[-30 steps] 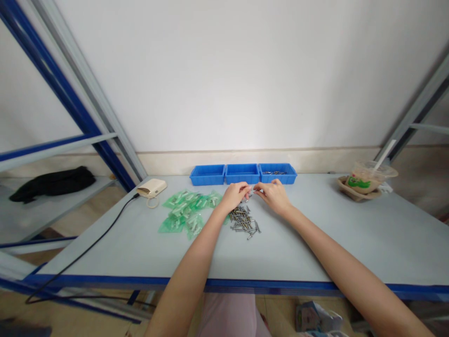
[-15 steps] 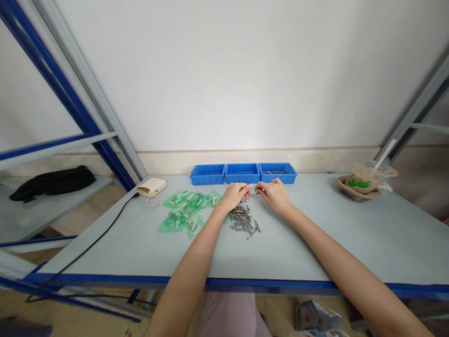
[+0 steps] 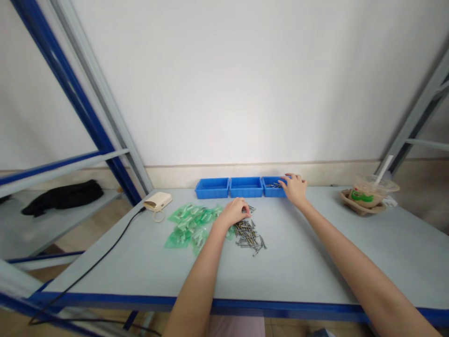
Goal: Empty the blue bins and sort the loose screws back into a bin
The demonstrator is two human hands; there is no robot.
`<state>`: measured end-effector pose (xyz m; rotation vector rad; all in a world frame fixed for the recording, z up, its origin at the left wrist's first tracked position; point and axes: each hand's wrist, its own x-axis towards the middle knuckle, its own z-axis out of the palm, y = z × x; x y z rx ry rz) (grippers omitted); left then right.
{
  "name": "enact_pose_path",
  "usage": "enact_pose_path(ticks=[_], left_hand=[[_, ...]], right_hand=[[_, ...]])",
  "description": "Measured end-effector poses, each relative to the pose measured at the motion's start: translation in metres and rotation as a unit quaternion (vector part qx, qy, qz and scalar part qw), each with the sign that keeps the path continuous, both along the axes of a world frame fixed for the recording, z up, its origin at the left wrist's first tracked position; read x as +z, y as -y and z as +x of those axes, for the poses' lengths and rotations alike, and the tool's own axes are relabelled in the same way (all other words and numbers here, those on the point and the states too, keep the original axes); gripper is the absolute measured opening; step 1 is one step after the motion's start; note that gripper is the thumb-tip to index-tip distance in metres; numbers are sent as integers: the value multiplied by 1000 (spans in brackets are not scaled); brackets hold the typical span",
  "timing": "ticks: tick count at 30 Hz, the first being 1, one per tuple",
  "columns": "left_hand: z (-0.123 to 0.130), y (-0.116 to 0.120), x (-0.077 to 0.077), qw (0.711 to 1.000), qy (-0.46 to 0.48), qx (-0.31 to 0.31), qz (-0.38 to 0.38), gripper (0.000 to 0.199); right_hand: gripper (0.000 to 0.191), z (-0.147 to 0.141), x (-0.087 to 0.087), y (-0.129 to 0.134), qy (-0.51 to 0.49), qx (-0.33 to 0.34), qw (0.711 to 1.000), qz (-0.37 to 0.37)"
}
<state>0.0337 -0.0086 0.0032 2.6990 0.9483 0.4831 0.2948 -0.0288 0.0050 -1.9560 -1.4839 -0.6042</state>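
My left hand (image 3: pixel 234 211) is at the upper edge of a pile of metal screws (image 3: pixel 248 234), its fingers curled together; whatever they pinch is too small to make out. My right hand (image 3: pixel 293 187) reaches over the right end of the right blue bin (image 3: pixel 272 192), fingers apart, with nothing visible in them. Some screws lie inside that bin. Beside it stand the middle blue bin (image 3: pixel 246 191) and the left blue bin (image 3: pixel 212 192), with no contents showing. Green plastic bags (image 3: pixel 189 224) with small parts inside lie left of the screw pile.
A cream-coloured device (image 3: pixel 157 201) with a black cable (image 3: pixel 101 262) sits at the table's left. At the right, a drink cup (image 3: pixel 368 194) with a straw rests in a brown tray (image 3: pixel 363 210). Black cloth (image 3: pixel 65 199) lies on a side shelf.
My right hand has moved away from my left, up and right to the right bin, and its fingers have spread. My left hand has come down onto the upper part of the pile. The view has shifted slightly.
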Motion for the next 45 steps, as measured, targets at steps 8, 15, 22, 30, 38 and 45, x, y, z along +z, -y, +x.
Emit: enact_pose_path(ticks=[8, 15, 22, 30, 38, 45], left_hand=[[9, 9, 0, 1000, -13, -15, 10, 7], [14, 4, -4, 995, 87, -47, -26, 13], [17, 1, -6, 982, 153, -63, -91, 18], [16, -1, -1, 987, 144, -33, -60, 16], [18, 4, 0, 986, 145, -37, -80, 22], [19, 6, 2, 978, 178, -11, -105, 19]], right_hand=[[25, -52, -10, 46, 43, 239, 967, -70], [17, -76, -3, 56, 35, 330, 934, -131], [18, -69, -4, 56, 87, 301, 943, -109], [27, -62, -6, 54, 79, 295, 944, -124], [23, -62, -6, 54, 80, 307, 941, -116], [25, -59, -8, 52, 72, 306, 941, -124]])
